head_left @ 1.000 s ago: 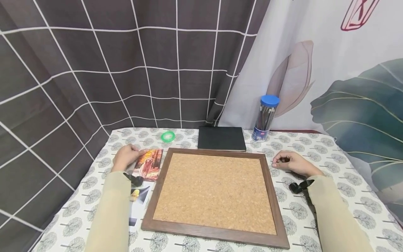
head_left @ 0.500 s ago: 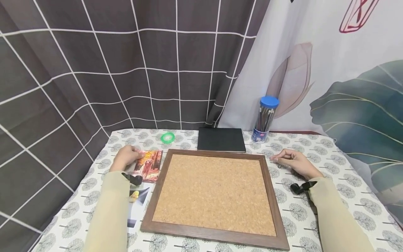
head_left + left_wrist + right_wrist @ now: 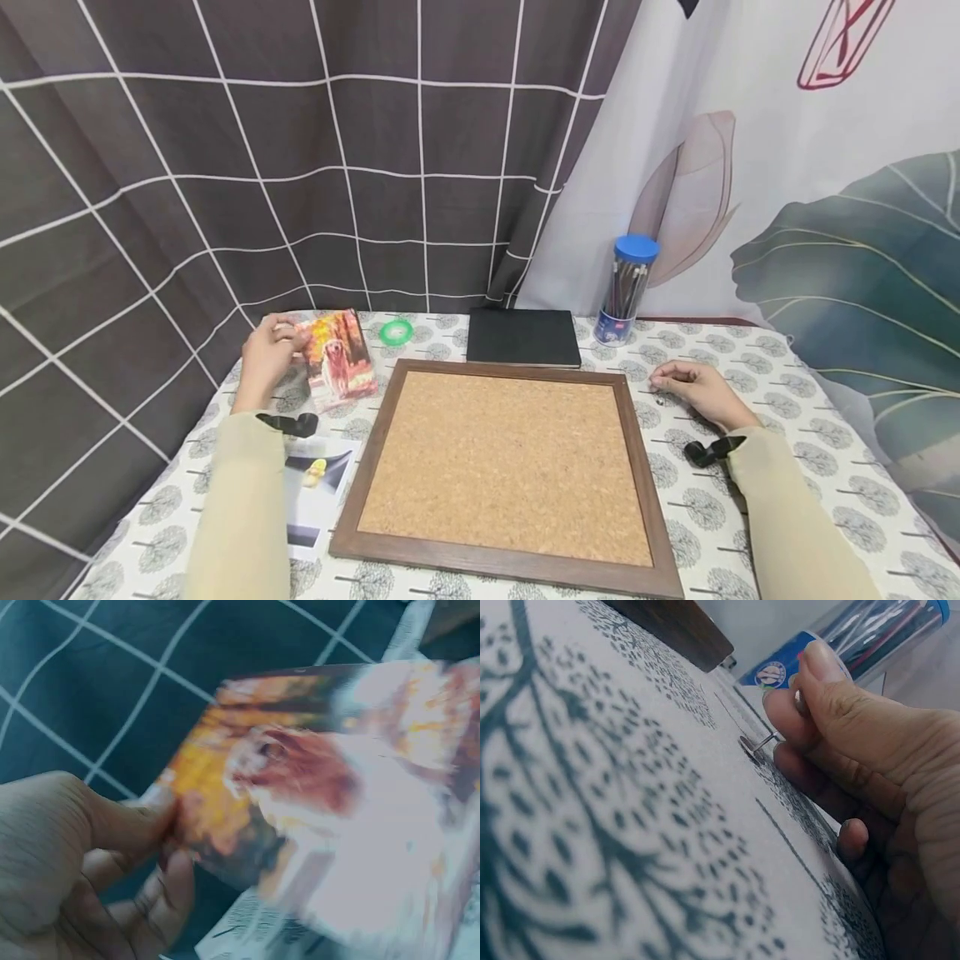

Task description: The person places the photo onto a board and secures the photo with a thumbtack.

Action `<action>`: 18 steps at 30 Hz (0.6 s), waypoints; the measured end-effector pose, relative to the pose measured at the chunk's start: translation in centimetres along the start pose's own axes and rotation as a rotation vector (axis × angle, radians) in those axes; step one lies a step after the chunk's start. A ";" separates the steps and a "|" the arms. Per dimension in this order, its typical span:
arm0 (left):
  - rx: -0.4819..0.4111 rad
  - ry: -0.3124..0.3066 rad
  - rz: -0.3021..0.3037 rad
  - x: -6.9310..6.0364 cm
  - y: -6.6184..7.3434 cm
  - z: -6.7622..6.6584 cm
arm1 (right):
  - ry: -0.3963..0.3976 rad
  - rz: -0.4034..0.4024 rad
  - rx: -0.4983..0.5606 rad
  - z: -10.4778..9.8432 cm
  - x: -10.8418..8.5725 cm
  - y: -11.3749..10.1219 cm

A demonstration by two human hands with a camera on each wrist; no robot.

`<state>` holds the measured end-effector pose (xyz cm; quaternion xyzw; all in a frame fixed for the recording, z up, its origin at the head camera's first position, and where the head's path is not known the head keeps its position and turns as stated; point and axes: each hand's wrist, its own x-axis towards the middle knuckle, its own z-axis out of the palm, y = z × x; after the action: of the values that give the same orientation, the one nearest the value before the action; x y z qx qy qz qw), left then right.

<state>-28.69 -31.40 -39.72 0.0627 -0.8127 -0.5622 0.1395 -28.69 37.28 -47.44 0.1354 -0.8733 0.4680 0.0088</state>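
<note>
My left hand (image 3: 264,354) pinches a photo print of a dog (image 3: 339,358) by its left edge, between thumb and fingers. The print is tilted up off the cloth and fills much of the left wrist view. Below it lies a second print (image 3: 321,492) with a yellow figure, partly behind the left sleeve. My right hand (image 3: 699,392) is low over the cloth, right of the corkboard (image 3: 510,467). Its thumb and forefinger pinch a small grey metal bit, apparently a thumbtack (image 3: 802,703), mostly hidden. Another thumbtack (image 3: 751,748) lies pin up on the cloth, just by the fingers.
A green tape roll (image 3: 396,332) lies at the back left. Behind the wood-framed board is a black notebook (image 3: 523,337). A clear tub of pencils with a blue lid (image 3: 637,248) stands at the back right. Curtains (image 3: 375,167) close off the rear of the table.
My left hand has moved left and back, lifting and tilting the dog print away from the other print, which shows more now. The right hand has barely shifted.
</note>
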 end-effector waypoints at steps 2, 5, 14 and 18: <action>-0.103 0.045 0.022 0.0 0.5 -0.3 | 0.006 -0.003 -0.009 0.0 -0.1 0.1; -0.198 0.038 0.054 0.0 1.4 0.0 | 0.007 -0.022 0.004 0.0 -0.1 0.0; -0.106 -0.325 0.098 -0.6 3.7 6.3 | -0.013 -0.053 0.035 0.0 -0.1 0.0; -0.042 -0.458 0.089 -1.7 4.2 9.1 | -0.011 -0.029 0.039 0.0 -0.3 0.0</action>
<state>-29.54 -21.34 -39.07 -0.1052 -0.8132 -0.5720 -0.0226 -28.40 37.34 -47.51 0.1506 -0.8619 0.4841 0.0083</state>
